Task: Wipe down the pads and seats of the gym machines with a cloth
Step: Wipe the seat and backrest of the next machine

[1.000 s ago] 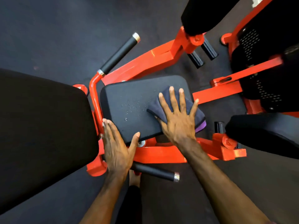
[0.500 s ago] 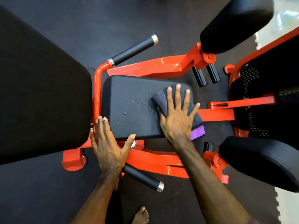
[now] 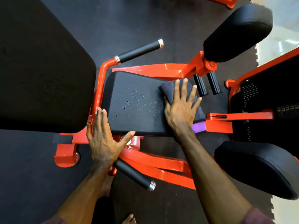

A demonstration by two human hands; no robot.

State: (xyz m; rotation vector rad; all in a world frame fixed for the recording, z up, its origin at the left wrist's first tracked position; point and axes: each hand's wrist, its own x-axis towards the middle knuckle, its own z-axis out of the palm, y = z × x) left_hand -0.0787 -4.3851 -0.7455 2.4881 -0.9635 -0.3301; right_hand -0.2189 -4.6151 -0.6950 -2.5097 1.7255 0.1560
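A black padded seat (image 3: 134, 102) of an orange gym machine lies in the middle of the view, with small droplets on its surface. My right hand (image 3: 181, 109) presses flat, fingers spread, on a folded dark cloth (image 3: 169, 89) with a purple edge at the seat's right end. My left hand (image 3: 103, 141) rests open on the seat's near left corner, its thumb along the seat's front edge and its fingers by the orange frame tube.
A large black back pad (image 3: 40, 78) fills the left. Two black leg pads sit at the upper right (image 3: 237, 33) and lower right (image 3: 258, 168). Orange frame arms (image 3: 155, 164) and black grip handles (image 3: 139, 50) surround the seat. Dark rubber floor lies below, with my bare foot (image 3: 129, 219).
My right hand with the cloth has slid toward the far right end of the seat. The view has shifted, showing more of the right pads. My left hand stays on the seat corner.
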